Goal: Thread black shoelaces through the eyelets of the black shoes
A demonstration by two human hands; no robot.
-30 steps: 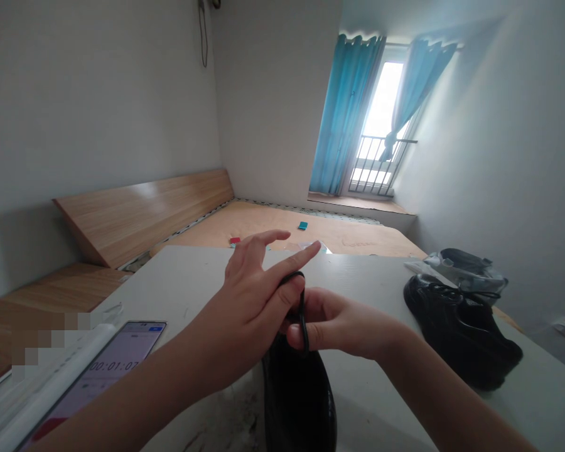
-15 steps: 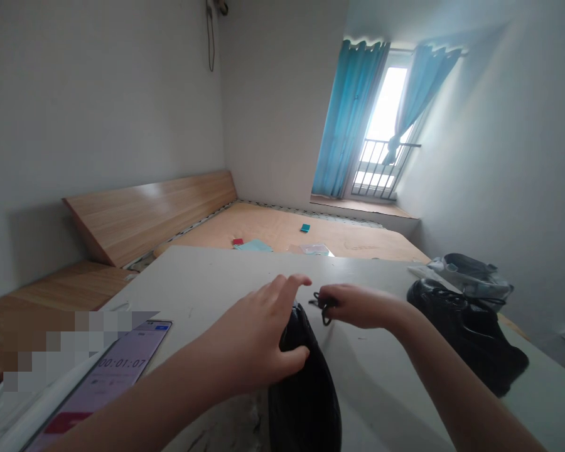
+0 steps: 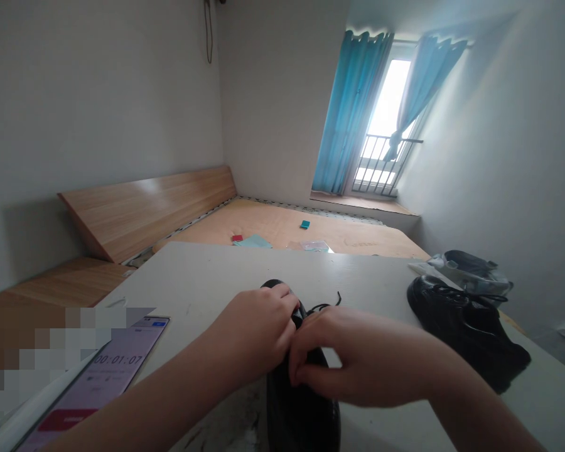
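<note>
Left hand (image 3: 252, 329) closed over a glossy black leather shoe (image 3: 301, 411), right hand (image 3: 353, 358) curled shut on it, just beside its thin black lace (image 3: 327, 306), above a white worktop (image 3: 193, 270).

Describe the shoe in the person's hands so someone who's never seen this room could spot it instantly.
Start at the long white table that fills the foreground. Near its front edge is a glossy black lace-up shoe, held by the left hand and right hand. Unlike the second black shoe further right, it sits under both hands, a thin black lace poking from its top.
</note>
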